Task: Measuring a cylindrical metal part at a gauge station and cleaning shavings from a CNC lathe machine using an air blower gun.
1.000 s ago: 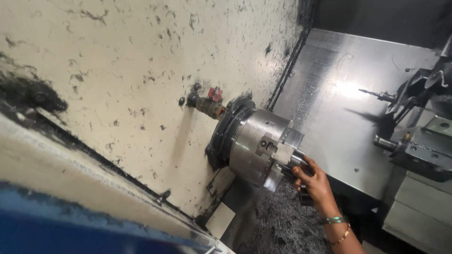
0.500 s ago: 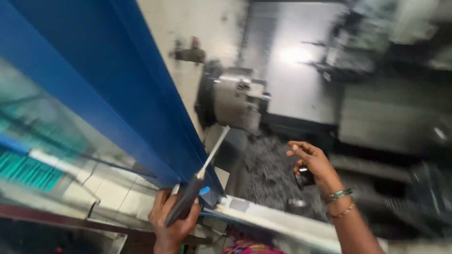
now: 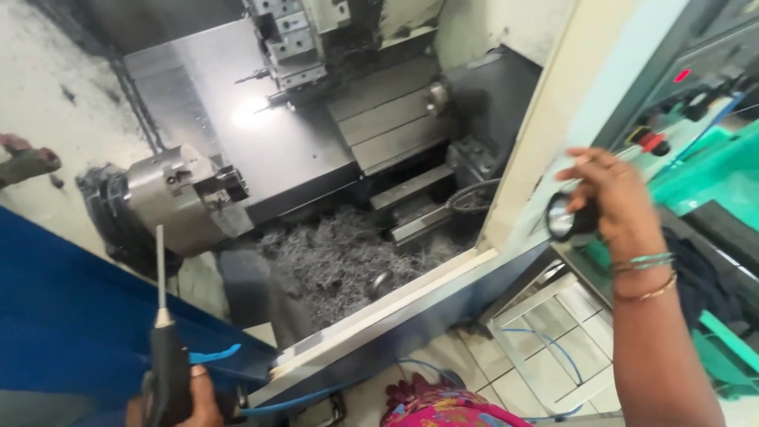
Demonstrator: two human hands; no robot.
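Note:
My left hand [image 3: 186,399], at the bottom left, grips a black air blow gun [image 3: 168,360] whose thin metal nozzle points up toward the lathe chuck [image 3: 178,194]. The chuck's jaws look bare. Raised at the right, outside the machine opening, my right hand [image 3: 613,198] holds a small round shiny metal part [image 3: 560,219]. Bangles ring that wrist. A pile of metal chips [image 3: 340,257] lies in the machine bed below the chuck.
A tool turret [image 3: 296,35] sits at the top of the enclosure. The blue sliding door [image 3: 71,316] stands at the left. A control panel with red buttons [image 3: 672,111] and a green surface are at the right. A blue hose [image 3: 379,375] runs along the tiled floor.
My right hand has come out of the machine from the chuck and moved right, now holding the metal part. The view has swung right; my left hand with the blow gun came into view.

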